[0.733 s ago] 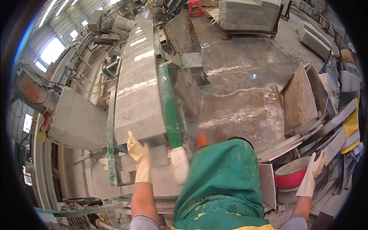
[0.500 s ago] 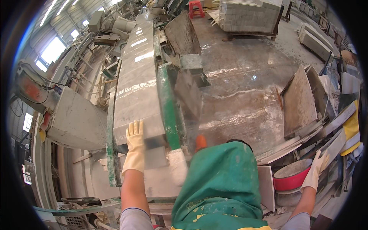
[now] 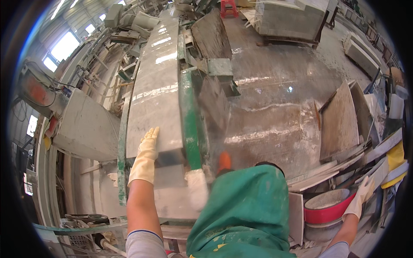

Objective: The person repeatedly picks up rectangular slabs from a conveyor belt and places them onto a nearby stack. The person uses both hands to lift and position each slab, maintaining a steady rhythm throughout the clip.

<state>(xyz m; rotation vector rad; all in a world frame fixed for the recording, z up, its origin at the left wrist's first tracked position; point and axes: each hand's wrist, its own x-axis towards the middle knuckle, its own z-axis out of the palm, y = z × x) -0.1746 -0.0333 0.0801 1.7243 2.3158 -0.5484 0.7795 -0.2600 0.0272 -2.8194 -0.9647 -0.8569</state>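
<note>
My left hand (image 3: pixel 146 155), in a pale rubber glove, rests at the near end of a long grey stone slab (image 3: pixel 160 103). Its fingers are stretched out and lie close together near the slab's front edge. The slab lies on a machine bed with a green side rail (image 3: pixel 189 120). Out to the far right, my right hand (image 3: pixel 362 197), gloved alike, has its fingers extended beside a grey strip (image 3: pixel 377 173) in a stack; I cannot tell whether it touches the strip. A red-rimmed round tub (image 3: pixel 319 216) stands just left of that hand.
Between my arms is a green apron (image 3: pixel 245 206), with an orange boot (image 3: pixel 224 161) in front of it. Boards (image 3: pixel 342 124) lean on the right. A pale machine housing (image 3: pixel 88 129) stands left of the slab. Stacked blocks (image 3: pixel 292 21) and a red stool (image 3: pixel 229 7) are far back.
My left hand has tilted to the right on the slab, and its fingers have drawn together. The whole view has shifted slightly. My right hand stays by the strips, a little lower in view.
</note>
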